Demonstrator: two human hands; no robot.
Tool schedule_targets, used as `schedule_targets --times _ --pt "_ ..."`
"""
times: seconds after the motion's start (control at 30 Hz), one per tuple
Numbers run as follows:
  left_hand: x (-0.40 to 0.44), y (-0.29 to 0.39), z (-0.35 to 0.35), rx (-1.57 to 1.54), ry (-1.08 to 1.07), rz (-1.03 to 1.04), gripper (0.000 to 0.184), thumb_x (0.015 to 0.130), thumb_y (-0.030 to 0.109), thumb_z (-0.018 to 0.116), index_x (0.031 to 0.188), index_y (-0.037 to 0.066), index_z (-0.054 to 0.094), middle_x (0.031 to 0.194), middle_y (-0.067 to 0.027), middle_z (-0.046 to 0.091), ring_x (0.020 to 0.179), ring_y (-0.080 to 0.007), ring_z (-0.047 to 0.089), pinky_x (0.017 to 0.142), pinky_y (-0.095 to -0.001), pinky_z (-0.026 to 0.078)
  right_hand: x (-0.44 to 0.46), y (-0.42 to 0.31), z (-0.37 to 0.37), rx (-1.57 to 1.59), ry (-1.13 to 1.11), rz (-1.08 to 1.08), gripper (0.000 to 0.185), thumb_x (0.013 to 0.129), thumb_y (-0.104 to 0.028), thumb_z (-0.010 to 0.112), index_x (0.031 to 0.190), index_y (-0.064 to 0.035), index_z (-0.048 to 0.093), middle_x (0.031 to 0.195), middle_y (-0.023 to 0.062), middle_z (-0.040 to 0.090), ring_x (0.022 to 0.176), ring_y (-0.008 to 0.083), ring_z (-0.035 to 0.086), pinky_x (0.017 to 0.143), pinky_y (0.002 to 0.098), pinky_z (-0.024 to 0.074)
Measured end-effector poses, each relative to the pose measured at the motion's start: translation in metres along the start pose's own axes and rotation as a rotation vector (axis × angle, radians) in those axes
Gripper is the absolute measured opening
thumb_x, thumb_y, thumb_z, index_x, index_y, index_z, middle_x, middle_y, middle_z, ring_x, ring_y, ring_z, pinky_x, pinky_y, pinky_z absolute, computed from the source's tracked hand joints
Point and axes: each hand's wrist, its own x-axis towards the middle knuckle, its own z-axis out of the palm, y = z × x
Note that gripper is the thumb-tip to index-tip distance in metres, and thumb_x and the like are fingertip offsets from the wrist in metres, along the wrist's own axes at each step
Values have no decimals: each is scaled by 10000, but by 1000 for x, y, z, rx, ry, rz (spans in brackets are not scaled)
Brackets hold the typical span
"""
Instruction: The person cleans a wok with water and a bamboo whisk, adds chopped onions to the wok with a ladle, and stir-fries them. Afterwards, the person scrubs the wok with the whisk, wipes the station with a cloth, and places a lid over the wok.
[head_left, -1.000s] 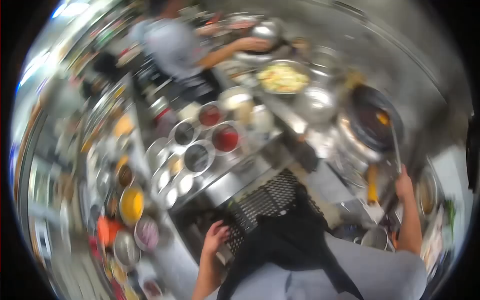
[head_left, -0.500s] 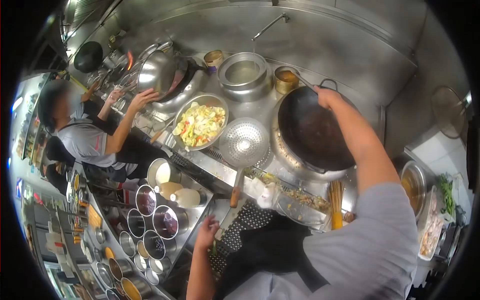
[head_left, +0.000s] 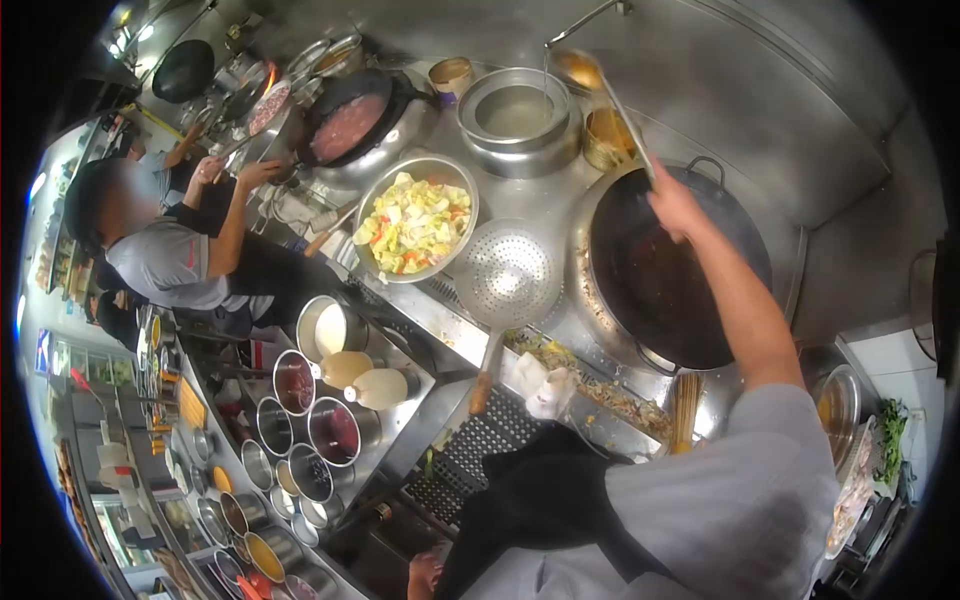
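My right hand (head_left: 677, 205) is closed around the long handle of a ladle (head_left: 622, 105). The ladle's bowl is lifted just above a tin of yellow-brown oil (head_left: 608, 138). Below and right of that hand sits a large dark wok (head_left: 660, 290), blackened inside, on the burner. My left hand (head_left: 425, 570) hangs low beside the black apron at the bottom edge; its fingers are mostly hidden. A perforated strainer (head_left: 508, 270) with a wooden handle lies left of the wok. Beside it stands a steel bowl (head_left: 470, 240) of chopped pale-yellow vegetables with orange pieces.
A water spout (head_left: 585, 22) runs into a steel pot (head_left: 520, 150). A bamboo brush (head_left: 685, 412) stands near the front gutter. On the left, a co-worker (head_left: 180, 240) holds a pan near another wok (head_left: 350, 130). Several ingredient pots and two bottles (head_left: 380, 390) fill the side counter.
My right hand has raised the ladle from the wok's rim area up over the oil tin. My left hand has dropped toward my side. The co-worker's large bowl has moved away from the far wok.
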Motion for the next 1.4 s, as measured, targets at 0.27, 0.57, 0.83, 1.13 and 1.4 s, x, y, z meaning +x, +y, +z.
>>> schedule_targets --times 0.27,0.57,0.83,1.13,1.4 --pt "-38 70 34 -182 18 256 251 900 148 642 1136 84 584 843 -53 614 610 -142 577 500 -281 458 162 -101 141 1717 -293 112 166 821 -3 552 985 16 546 751 128 563 599 185 556 487 315 453" --pt "4 175 53 -147 -280 567 318 915 142 639 1200 20 570 858 -50 628 690 -136 600 564 -271 485 40 -119 71 2289 -593 154 183 857 -20 631 904 -50 457 789 60 495 639 126 539 519 254 459" --pt "71 276 130 215 -507 785 417 900 214 641 1248 9 539 933 -120 690 763 -177 653 655 -297 526 -187 -124 -42 2140 -379 221 146 924 -37 576 919 29 446 853 85 502 596 84 524 489 209 438" --pt "-24 336 142 -157 -741 744 416 963 248 628 1321 119 460 1176 -127 639 994 -270 656 788 -432 559 -346 -95 -50 1714 -60 706 251 849 -37 619 1058 -39 481 769 83 563 552 116 541 437 222 409" --pt "-31 407 197 -390 -840 531 396 990 368 573 1289 117 500 1096 -152 645 881 -283 651 749 -396 550 -520 -40 32 418 -89 555 860 854 8 526 1595 -180 133 808 112 607 562 209 589 548 363 510"
